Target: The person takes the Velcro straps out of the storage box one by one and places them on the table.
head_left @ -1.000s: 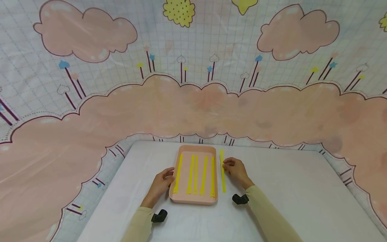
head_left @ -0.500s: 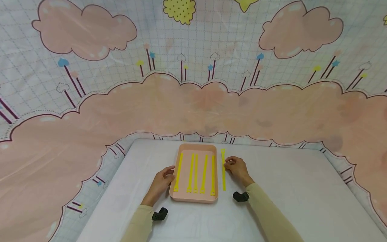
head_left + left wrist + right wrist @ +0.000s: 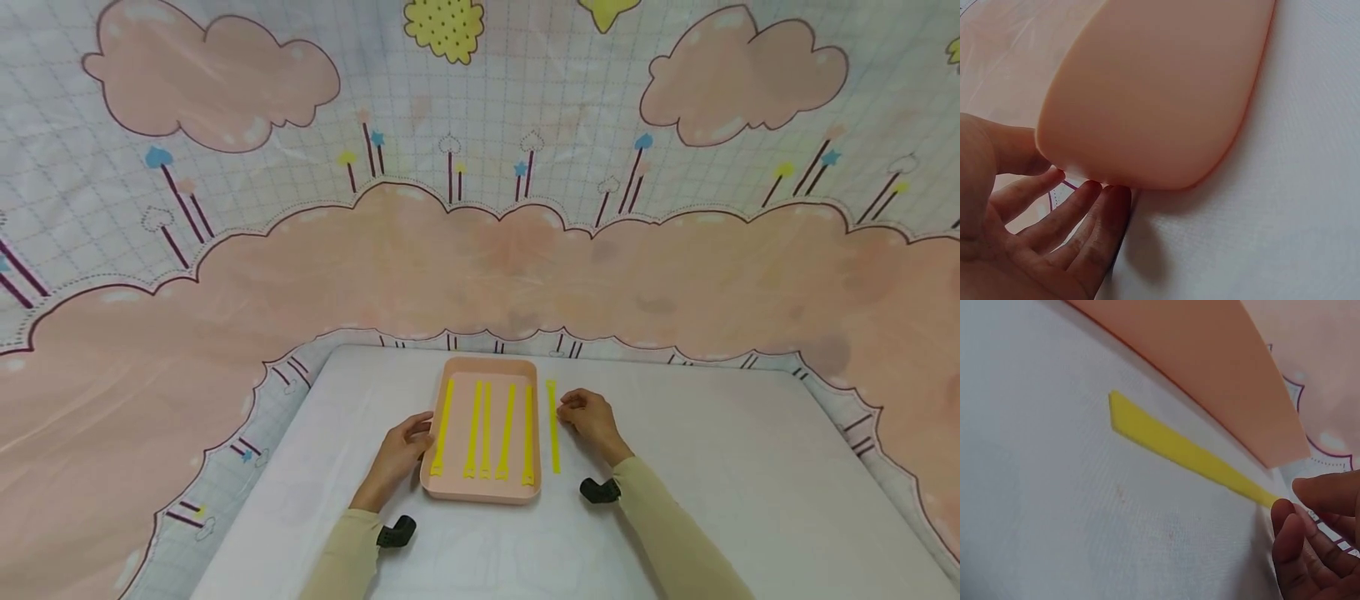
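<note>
A shallow peach tray (image 3: pixel 480 492) holds several narrow yellow straps (image 3: pixel 472 429) lying lengthwise, their wider notched ends toward the near side. My left hand (image 3: pixel 402 446) is at the tray's left wall. In the left wrist view, fairly straight fingertips (image 3: pixel 1094 187) touch the wall and the thumb meets the rim. One more yellow strap (image 3: pixel 555 433) lies along the tray's right side, its wider end at the far side. Close beside that strap is my right hand (image 3: pixel 592 418), its bent thumb and fingers apart. The right wrist view shows the fingertips right by the strap's far part.
White cloth covers the table (image 3: pixel 712 467). A printed curtain (image 3: pixel 525 267) with clouds hangs behind it. Each sleeve cuff carries a black wrist camera, the left camera (image 3: pixel 396 532) and the right camera (image 3: pixel 598 490).
The far end of the loose strap has come toward me and down, and my right fingers now stand slightly off it. The left hand and tray have stayed in place.
</note>
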Demonstrator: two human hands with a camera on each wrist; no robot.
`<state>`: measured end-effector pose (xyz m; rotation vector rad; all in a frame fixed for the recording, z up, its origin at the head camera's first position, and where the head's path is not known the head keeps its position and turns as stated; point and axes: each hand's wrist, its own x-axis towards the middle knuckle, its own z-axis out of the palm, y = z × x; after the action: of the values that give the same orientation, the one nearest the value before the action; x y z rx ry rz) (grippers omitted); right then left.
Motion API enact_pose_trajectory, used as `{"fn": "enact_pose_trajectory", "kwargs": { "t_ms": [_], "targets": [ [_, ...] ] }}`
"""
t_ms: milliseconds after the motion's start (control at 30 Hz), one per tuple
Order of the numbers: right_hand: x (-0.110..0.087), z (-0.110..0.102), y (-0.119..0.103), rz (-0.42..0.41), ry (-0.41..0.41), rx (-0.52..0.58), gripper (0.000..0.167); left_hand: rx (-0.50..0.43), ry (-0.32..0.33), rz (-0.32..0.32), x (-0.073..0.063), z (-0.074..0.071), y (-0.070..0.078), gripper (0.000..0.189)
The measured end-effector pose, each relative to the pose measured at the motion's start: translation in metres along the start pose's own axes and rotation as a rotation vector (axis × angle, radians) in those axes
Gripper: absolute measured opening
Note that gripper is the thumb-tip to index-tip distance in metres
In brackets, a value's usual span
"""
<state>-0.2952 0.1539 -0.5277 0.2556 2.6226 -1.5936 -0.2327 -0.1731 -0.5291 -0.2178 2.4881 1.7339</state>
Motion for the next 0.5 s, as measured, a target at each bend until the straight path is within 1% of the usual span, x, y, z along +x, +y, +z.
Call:
{"fn": "enact_pose_trajectory", "kwargs": {
  "t_ms": [133,267,400,500],
  "targets": [
    [-0.005,-0.003,-0.003,-0.008,-0.005,0.04,0.019,-0.003,-0.005,0.005,-0.001,0.0,0.0,0.044],
    [-0.01,-0.004,-0.01,-0.035,-0.017,0.078,0.019,-0.003,-0.009,0.012,-0.002,-0.001,-0.001,0.044],
    [-0.016,-0.004,-0.02,-0.066,-0.022,0.092,0.022,-0.013,-0.015,0.016,-0.001,-0.002,-0.002,0.045],
    [-0.022,-0.005,-0.028,-0.114,-0.023,0.105,0.025,-0.016,-0.014,0.026,0.0,-0.002,-0.003,0.045]
  ]
}}
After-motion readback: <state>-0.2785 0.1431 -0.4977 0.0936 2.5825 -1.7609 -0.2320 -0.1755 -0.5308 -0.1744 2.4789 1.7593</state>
